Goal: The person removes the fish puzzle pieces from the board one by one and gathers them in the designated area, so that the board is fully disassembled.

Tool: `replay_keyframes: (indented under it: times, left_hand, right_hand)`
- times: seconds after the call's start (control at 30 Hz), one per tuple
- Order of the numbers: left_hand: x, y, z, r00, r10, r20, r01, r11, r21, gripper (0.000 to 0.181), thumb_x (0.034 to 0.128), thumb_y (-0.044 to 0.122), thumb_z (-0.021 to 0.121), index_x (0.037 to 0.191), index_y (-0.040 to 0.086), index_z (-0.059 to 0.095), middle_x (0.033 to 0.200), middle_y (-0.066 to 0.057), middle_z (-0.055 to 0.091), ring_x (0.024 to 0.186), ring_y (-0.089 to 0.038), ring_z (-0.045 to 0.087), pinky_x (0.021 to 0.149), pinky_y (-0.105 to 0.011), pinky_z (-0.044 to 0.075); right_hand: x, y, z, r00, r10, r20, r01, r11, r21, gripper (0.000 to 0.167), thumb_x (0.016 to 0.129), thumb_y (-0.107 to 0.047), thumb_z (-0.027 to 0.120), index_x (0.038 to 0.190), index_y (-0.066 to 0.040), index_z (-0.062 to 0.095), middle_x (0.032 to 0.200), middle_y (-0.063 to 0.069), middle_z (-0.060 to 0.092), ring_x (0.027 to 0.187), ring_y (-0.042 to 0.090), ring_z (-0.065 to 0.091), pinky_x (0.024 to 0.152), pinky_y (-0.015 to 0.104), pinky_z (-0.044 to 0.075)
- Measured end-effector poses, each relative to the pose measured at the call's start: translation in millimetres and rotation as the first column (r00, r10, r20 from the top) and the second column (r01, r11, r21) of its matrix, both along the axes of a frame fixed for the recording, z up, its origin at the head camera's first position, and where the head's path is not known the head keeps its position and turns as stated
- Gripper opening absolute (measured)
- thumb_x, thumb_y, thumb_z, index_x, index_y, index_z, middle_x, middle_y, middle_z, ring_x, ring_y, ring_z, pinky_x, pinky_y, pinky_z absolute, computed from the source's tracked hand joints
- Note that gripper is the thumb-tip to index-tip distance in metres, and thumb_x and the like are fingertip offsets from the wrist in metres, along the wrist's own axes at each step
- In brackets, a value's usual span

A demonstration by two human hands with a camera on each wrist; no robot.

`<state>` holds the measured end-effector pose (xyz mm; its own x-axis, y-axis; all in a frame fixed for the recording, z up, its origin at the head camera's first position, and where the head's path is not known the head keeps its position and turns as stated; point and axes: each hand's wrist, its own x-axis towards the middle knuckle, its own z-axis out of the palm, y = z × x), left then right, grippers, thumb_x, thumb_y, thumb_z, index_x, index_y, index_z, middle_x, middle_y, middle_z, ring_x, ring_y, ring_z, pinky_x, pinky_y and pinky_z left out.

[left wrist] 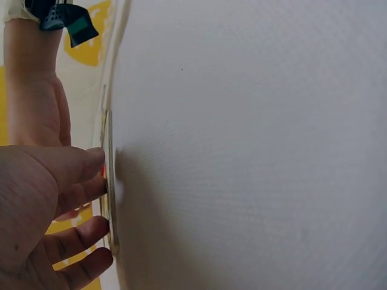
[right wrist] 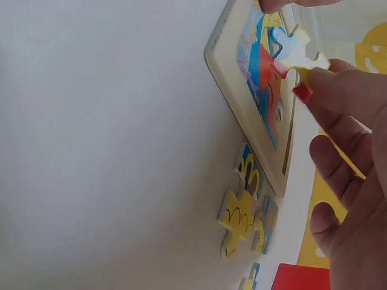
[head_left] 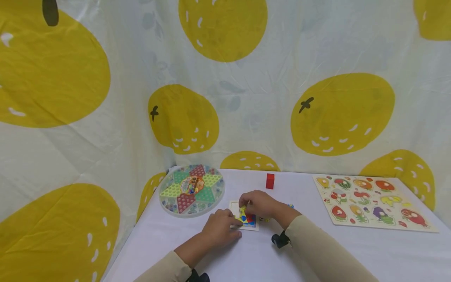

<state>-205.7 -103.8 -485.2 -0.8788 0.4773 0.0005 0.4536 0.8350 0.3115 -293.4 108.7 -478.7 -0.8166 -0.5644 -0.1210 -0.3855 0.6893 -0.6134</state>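
Observation:
A small framed jigsaw puzzle lies on the white table between both hands. Thumb and index finger of my right hand pinch a jigsaw piece just over the tray, seen in the right wrist view. My left hand lies at the puzzle's left side, its fingers fairly straight and touching the frame and the picture. Several loose jigsaw pieces, mostly yellow and blue, lie beside the frame; in the head view the right hand partly hides them.
Behind the puzzle stands a red block. To the left is a round Chinese checkers board. On the right lies a wooden fruit puzzle board. A curtain with yellow fruit prints hangs behind the table.

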Motion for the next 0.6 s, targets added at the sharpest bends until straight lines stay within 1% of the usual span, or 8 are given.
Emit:
replay_keyframes:
  times: [0.13, 0.2, 0.3, 0.37, 0.47, 0.6]
  left_hand:
    - [-0.5, 0.9, 0.8, 1.000, -0.005, 0.002, 0.005, 1.000, -0.005, 0.027, 0.0912, 0.041, 0.084, 0.116, 0.033, 0.085, 0.101, 0.010, 0.062, 0.092, -0.009, 0.049, 0.079, -0.035, 0.044]
    - [-1.3, 1.3, -0.5, 1.000, -0.005, 0.000, 0.005, 1.000, -0.005, 0.027, 0.0911, 0.042, 0.084, 0.116, 0.033, 0.085, 0.101, 0.010, 0.061, 0.092, -0.009, 0.049, 0.079, -0.035, 0.043]
    - [-1.9, 1.0, -1.3, 1.000, 0.001, 0.001, -0.001, 1.000, -0.001, 0.026, 0.0911, 0.042, 0.084, 0.116, 0.033, 0.085, 0.100, 0.011, 0.060, 0.091, -0.009, 0.048, 0.078, -0.035, 0.043]
    - [-1.8, 0.6, -0.8, 1.000, 0.006, -0.002, -0.006, 1.000, 0.002, 0.026, 0.0909, 0.042, 0.084, 0.115, 0.032, 0.085, 0.099, 0.011, 0.060, 0.090, -0.009, 0.048, 0.078, -0.035, 0.043]
    - [-1.2, 0.1, -0.4, 1.000, 0.004, -0.013, -0.004, 1.000, 0.006, 0.026, 0.0909, 0.042, 0.084, 0.115, 0.031, 0.085, 0.098, 0.010, 0.060, 0.090, -0.010, 0.049, 0.078, -0.036, 0.043]
    - [-0.8, 0.2, -2.5, 0.999, 0.001, -0.038, -0.001, 1.000, 0.009, 0.026, 0.0908, 0.042, 0.084, 0.115, 0.032, 0.085, 0.098, 0.010, 0.060, 0.090, -0.011, 0.049, 0.078, -0.036, 0.043]
  right_hand:
    - [1.1, 6.0, 4.5, 0.999, 0.035, -0.012, -0.035, 0.998, -0.052, 0.014, 0.101, -0.012, 0.073, 0.106, -0.025, 0.077, 0.098, -0.013, 0.071, 0.101, 0.016, 0.061, 0.095, 0.042, 0.054]
    - [3.5, 9.9, 8.6, 0.999, 0.035, -0.001, -0.035, 0.996, -0.081, 0.011, 0.102, -0.014, 0.073, 0.106, -0.024, 0.077, 0.098, -0.012, 0.071, 0.100, 0.015, 0.062, 0.095, 0.042, 0.055]
    - [5.6, 17.5, 15.0, 0.999, 0.016, 0.030, -0.013, 0.995, -0.102, 0.008, 0.103, -0.017, 0.072, 0.106, -0.023, 0.077, 0.100, -0.011, 0.072, 0.101, 0.015, 0.064, 0.095, 0.041, 0.056]
    - [5.2, 25.1, 17.7, 0.999, 0.001, 0.047, 0.004, 0.995, -0.103, 0.008, 0.103, -0.016, 0.072, 0.106, -0.022, 0.077, 0.100, -0.009, 0.073, 0.100, 0.015, 0.064, 0.094, 0.041, 0.056]
    - [3.8, 39.1, 21.1, 0.999, -0.003, 0.050, 0.008, 0.996, -0.093, 0.009, 0.103, -0.012, 0.071, 0.106, -0.018, 0.077, 0.099, -0.008, 0.073, 0.097, 0.016, 0.065, 0.093, 0.041, 0.057]
    - [3.9, 57.6, 22.4, 0.997, -0.035, 0.066, 0.038, 0.998, -0.049, 0.010, 0.102, -0.011, 0.072, 0.103, -0.019, 0.076, 0.096, -0.008, 0.072, 0.094, 0.017, 0.064, 0.088, 0.038, 0.057]
